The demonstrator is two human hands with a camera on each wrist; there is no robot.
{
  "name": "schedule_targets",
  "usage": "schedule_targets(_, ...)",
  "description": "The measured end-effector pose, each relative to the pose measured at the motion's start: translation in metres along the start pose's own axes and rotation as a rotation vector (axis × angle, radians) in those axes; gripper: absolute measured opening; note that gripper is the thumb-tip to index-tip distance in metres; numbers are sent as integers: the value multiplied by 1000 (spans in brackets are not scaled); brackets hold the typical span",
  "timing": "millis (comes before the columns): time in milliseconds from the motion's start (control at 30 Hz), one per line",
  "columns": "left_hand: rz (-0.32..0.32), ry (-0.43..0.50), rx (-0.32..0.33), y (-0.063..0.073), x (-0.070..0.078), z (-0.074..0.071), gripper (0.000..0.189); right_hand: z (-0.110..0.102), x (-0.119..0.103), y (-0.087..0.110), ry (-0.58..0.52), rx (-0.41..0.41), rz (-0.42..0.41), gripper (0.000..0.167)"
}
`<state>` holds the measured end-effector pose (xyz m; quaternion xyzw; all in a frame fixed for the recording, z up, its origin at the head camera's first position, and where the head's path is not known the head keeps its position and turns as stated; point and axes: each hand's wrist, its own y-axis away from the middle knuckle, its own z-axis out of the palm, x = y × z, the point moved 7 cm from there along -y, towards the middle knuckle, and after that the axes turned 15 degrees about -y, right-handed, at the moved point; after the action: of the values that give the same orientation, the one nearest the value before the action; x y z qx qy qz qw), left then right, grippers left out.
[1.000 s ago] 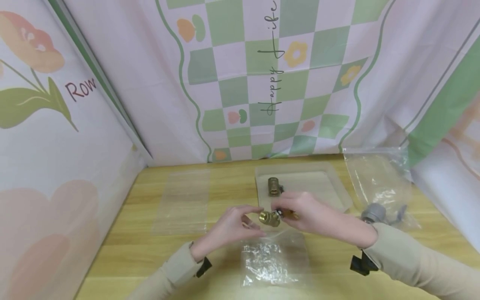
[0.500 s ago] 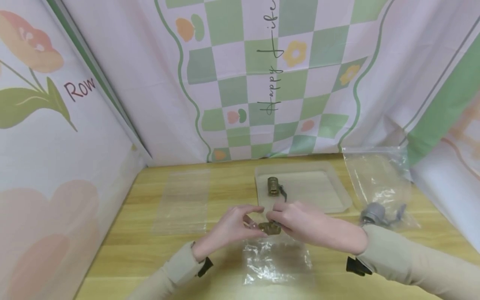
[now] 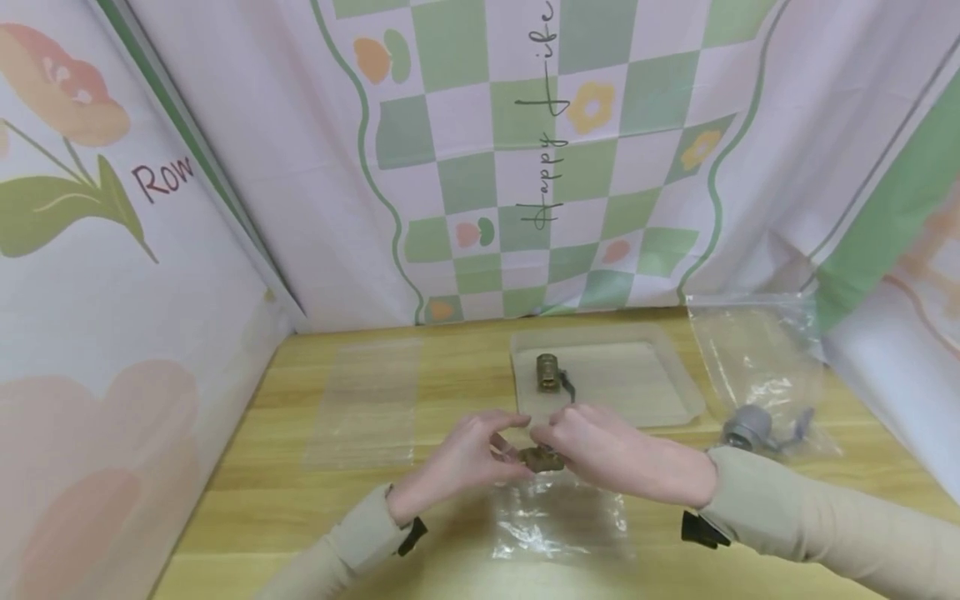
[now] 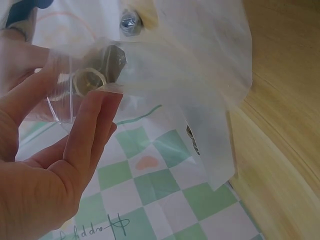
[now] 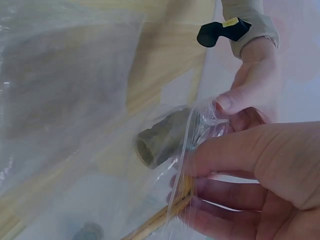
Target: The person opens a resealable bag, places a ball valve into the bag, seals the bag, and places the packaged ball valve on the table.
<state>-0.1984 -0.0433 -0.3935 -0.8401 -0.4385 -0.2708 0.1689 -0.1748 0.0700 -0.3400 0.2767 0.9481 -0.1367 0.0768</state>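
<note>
A clear zip bag (image 3: pixel 558 529) hangs from my left hand (image 3: pixel 480 450), which holds its mouth spread between thumb and fingers. My right hand (image 3: pixel 600 442) grips the yellow lever (image 5: pixel 159 218) of a brass ball valve (image 3: pixel 542 459). In the right wrist view the valve body (image 5: pixel 162 137) shows through the plastic, just inside the bag's mouth. Its round threaded end (image 4: pixel 90 81) faces the left wrist camera, close to my left fingers. Behind the hands, a second brass valve (image 3: pixel 547 372) with a dark lever lies in a shallow tray (image 3: pixel 678 367).
To the right lies another clear bag (image 3: pixel 757 342) with a grey valve (image 3: pixel 748 427) in it or under it; which, I cannot tell. A flat clear bag (image 3: pixel 367 400) is on the wooden table (image 3: pixel 247 500) at the left. Printed curtains stand behind and beside the table.
The brass valve has come down from above the bag into its mouth, turning level. My right hand moved slightly down and left with it. The left hand stayed almost still.
</note>
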Motion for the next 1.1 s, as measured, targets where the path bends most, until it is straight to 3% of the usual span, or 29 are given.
schedule_targets(533, 34, -74, 40, 0, 4, -3, 68, 10, 0, -3, 94, -32, 30, 18)
schedule_targets(800, 27, -44, 26, 2, 4, 0, 70, 24, 3, -4, 26, -90, 98, 11)
schedule_targets(1100, 14, -32, 14, 2, 4, 3, 69, 40, 2, -3, 59, -37, -17, 13)
